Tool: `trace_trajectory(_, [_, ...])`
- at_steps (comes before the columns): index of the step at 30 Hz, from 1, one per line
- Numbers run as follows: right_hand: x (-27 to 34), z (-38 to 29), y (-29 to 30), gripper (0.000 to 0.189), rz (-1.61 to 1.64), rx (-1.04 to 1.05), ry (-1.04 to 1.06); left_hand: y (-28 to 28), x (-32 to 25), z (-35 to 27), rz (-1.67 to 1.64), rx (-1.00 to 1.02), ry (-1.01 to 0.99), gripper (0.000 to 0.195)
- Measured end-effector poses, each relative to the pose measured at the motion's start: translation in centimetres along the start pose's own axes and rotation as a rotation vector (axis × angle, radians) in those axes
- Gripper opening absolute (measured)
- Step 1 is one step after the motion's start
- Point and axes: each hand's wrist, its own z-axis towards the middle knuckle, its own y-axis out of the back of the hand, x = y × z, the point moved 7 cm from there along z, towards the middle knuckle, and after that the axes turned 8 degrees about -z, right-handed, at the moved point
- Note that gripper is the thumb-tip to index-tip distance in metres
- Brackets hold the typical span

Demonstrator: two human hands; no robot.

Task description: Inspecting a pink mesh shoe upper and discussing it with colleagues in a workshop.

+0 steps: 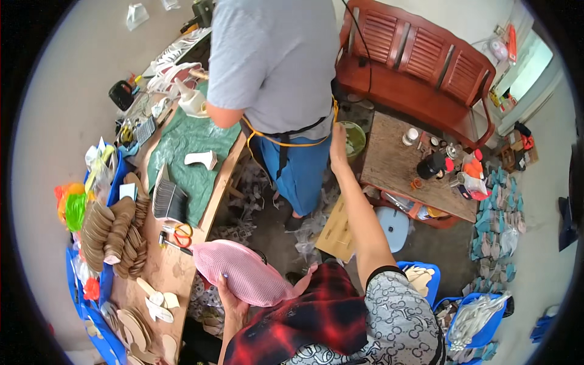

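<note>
My left hand [233, 301] grips the underside of a pink mesh bag [242, 271], which has a strap trailing to the right. The bag is beside the front edge of the wooden workbench [178, 267]. My right arm reaches far forward, and my right hand [338, 148] is at the back of a co-worker's waist, close to the yellow-edged apron tie [292, 143]. Whether its fingers hold or touch the tie is not clear. Close to the bag on the bench lie orange-handled scissors [183, 235] and a hammer [171, 242].
The co-worker [278, 64] stands at the bench by a green sheet [182, 141] with a white shoe heel [201, 159]. Stacked insoles [98, 235] line the bench. Rightward are a low wooden table [388, 150], a blue stool [393, 228], a red wooden bench [410, 86] and blue bins [495, 326].
</note>
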Motion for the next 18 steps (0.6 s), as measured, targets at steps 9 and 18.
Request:
trace_trajectory(9, [-0.6,-2.7,-3.9,0.058,-0.214,0.145,0.024,-4.5,2.4,1.2,-0.009,-0.050,-0.024,0.069])
trace_trajectory(18, [0.7,-5.6,-4.8,0.053,-0.211,0.237,0.154,-8.5,5.4,3.3,0.115,-0.057,-0.020,0.069])
